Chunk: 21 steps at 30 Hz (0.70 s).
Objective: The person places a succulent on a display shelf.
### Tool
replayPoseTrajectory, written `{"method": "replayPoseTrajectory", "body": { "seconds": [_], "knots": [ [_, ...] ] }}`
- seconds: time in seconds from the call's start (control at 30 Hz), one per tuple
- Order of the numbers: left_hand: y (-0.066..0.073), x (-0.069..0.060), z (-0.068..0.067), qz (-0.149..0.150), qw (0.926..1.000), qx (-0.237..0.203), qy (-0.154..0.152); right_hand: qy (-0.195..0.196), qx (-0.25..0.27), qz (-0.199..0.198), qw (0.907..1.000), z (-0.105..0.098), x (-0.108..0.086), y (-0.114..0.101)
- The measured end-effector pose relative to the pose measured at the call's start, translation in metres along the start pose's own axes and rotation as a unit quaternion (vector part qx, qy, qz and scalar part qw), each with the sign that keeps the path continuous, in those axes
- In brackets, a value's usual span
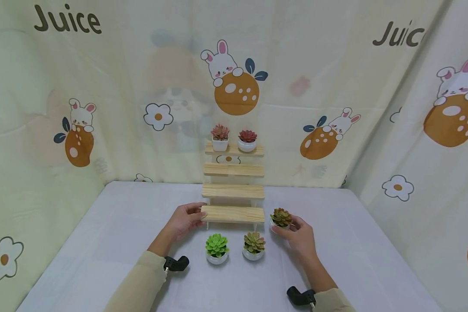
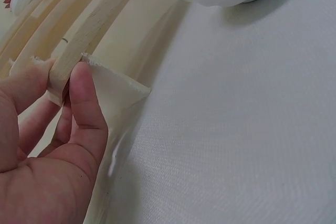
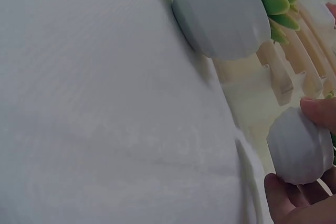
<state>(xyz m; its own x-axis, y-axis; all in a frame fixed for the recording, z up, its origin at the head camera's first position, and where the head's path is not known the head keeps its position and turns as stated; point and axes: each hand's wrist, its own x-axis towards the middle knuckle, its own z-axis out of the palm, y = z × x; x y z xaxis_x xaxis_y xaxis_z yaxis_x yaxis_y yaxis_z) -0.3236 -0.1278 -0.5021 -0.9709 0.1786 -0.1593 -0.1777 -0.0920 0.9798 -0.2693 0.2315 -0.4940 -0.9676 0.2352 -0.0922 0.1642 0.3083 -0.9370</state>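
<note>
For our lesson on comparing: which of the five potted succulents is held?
The brown-green succulent right of the wooden rack, held by the right hand; the other four stand, two on the top shelf, two on the table.

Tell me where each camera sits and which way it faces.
Head: worn there, facing forward and down at the tiered pale wooden shelf; left fingers, right fingers and beige sleeves show.
Left wrist: worn there, facing the shelf's end, left fingers visible.
Right wrist: worn there, facing the held ribbed white pot, right fingers visible.
Wrist views share the shelf.
</note>
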Motion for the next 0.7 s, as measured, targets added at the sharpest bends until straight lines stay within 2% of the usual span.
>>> {"method": "replayPoseTrajectory", "body": {
  "seconds": [0.3, 0.7],
  "knots": [
    [0.002, -0.002, 0.001, -0.005, 1.0000, 0.003, 0.000, -0.008, 0.002, -0.019, 0.9998, 0.005, -0.002, -0.016],
    [0.002, -0.003, 0.000, -0.002, 1.0000, -0.004, -0.005, -0.017, 0.007, -0.037, 0.9991, 0.006, 0.003, -0.028]
  ]
}}
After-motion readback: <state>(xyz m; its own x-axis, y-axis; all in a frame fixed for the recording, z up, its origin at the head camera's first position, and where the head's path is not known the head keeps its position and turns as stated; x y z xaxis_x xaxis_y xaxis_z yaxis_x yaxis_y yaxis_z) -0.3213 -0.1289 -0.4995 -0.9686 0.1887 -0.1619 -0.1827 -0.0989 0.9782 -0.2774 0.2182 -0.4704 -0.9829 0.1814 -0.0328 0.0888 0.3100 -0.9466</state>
